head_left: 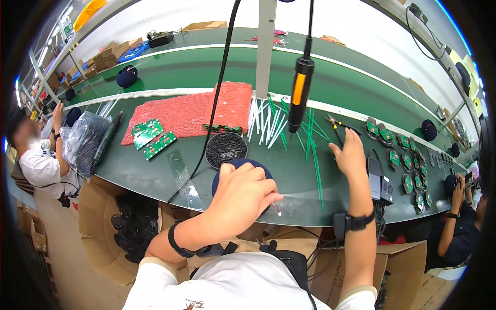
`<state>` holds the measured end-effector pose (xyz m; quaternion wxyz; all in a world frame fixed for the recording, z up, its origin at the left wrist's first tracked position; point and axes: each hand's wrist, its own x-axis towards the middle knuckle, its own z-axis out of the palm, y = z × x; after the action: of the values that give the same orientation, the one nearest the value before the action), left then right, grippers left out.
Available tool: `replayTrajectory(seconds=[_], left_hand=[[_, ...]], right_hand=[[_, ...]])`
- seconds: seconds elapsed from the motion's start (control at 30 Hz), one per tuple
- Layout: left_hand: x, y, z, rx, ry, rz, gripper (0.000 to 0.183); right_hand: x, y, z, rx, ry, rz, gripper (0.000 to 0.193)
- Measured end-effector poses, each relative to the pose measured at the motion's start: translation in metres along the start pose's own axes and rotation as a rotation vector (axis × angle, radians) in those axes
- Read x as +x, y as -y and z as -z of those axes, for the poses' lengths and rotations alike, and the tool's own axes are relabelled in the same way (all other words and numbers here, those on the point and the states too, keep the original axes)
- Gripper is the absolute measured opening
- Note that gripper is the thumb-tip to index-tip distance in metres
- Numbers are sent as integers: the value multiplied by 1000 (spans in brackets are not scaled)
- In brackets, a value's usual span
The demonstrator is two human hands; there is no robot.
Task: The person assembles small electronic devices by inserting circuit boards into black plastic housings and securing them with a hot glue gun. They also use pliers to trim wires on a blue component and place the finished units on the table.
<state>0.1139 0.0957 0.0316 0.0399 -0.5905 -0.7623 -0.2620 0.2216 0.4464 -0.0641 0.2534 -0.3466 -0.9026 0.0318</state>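
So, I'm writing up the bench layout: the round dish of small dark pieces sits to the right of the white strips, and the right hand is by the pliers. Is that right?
Not quite: the head view shows the round dish to the left of the white strips. The right hand is indeed by the pliers.

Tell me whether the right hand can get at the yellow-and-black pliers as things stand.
Probably yes: the right hand is open right by the handles of the yellow-and-black pliers, and nothing seems to stand between them. Whether it already touches them is unclear.
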Motion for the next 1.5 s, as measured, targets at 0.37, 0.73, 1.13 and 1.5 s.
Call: replayTrajectory(seconds=[0.37, 0.73, 1.13, 1.5], left_hand=[[0, 18, 14, -260, 245, -52, 35], [4, 11, -6, -407, 79, 108, 51], [7, 9, -5, -441, 61, 149, 51], [9, 8, -1, -449, 107, 162, 50]], right_hand=[[34, 0, -18, -234, 166, -127, 37], [-40, 39, 73, 1739, 210, -364, 52], [-150, 109, 82, 689, 390, 238, 54], [-137, 118, 81, 720, 344, 283, 53]])
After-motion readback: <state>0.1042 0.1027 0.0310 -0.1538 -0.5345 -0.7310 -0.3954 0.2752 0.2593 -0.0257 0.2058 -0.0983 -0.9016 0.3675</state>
